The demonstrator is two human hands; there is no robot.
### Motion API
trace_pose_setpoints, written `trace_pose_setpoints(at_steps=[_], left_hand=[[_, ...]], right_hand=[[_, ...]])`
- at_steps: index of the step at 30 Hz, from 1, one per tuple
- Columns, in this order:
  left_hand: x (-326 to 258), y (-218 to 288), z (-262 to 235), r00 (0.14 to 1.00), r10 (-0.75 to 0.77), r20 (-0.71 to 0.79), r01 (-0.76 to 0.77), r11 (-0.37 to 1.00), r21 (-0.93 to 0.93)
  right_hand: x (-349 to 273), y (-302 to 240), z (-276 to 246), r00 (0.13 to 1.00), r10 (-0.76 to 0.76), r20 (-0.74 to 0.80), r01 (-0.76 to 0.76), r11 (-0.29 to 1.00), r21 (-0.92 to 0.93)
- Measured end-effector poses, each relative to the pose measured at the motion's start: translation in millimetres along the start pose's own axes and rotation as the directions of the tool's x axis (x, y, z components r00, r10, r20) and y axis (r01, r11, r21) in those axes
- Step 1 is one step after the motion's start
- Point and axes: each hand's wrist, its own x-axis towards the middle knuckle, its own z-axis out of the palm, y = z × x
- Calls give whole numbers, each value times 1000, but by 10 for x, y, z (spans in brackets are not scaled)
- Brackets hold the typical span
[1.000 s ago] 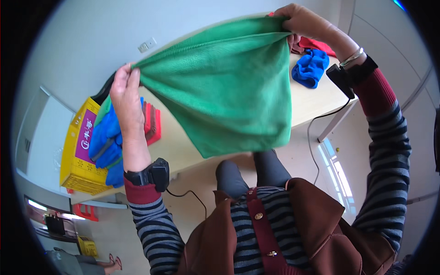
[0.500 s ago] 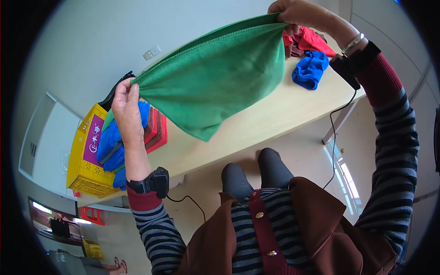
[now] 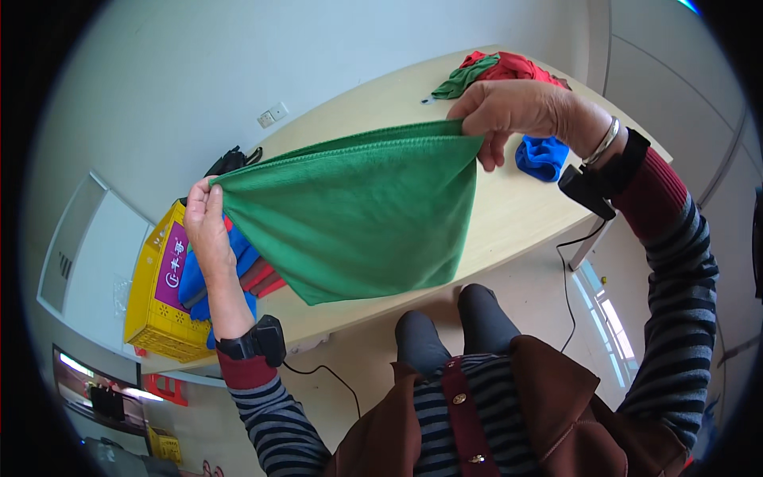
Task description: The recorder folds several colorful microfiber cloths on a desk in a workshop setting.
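Note:
A green cloth [image 3: 358,215], doubled over, hangs stretched between my hands above the table. My left hand [image 3: 205,222] pinches its left top corner between thumb and fingers. At the other top corner, my right hand [image 3: 509,119] grips the fabric. The two upper edges lie close together with a narrow gap, and the lower part droops loosely toward the table's front edge. Behind my left forearm sits a stack of folded cloths [image 3: 262,277] in blue, brown and red, partly hidden. Just beyond my right wrist lies a crumpled blue cloth [image 3: 542,157].
A light wooden table [image 3: 509,215] runs along the wall. A yellow plastic crate [image 3: 151,322] stands at its left end, beside a black item [image 3: 230,161]. Heaped red and green cloths [image 3: 509,70] lie at the far right. A black cable [image 3: 566,294] hangs from my right wrist band.
Both hands have come lower, the right one most, bringing the green cloth down and nearer to me. The cloth now hangs more level. More of the far cloth heap shows.

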Motion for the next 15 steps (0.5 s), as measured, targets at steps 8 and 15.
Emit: trace_pose_setpoints(at_steps=[8, 15], left_hand=[[-77, 3, 33, 999, 21, -42, -20, 999, 35], [-154, -44, 61, 1000, 10, 5, -10, 998, 61]], right_hand=[[304, 481, 245, 996, 79, -41, -84, 988, -127], [472, 639, 207, 977, 120, -173, -159, 961, -227]])
